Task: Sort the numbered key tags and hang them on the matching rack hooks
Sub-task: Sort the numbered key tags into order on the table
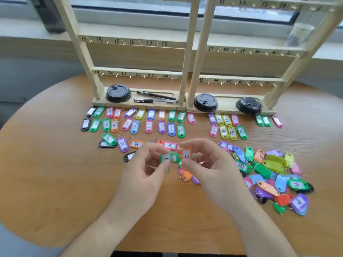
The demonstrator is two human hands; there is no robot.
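Two-handed at mid-table: pinches a green key tag (165,158) in the left hand (143,169) and an orange key tag (186,156), upright on its long axis, in the right hand (213,167). Faces the racks (138,72) straight ahead, beyond the sorted rows (133,123) (visible hooks bare); likely needs a forward reach, either hand equally near. Has the unsorted pile (274,175) just to the right.

Left rack rail (137,73) marked 19–24; green tag (181,130) reading 10, yellow tag (223,131) reading 14
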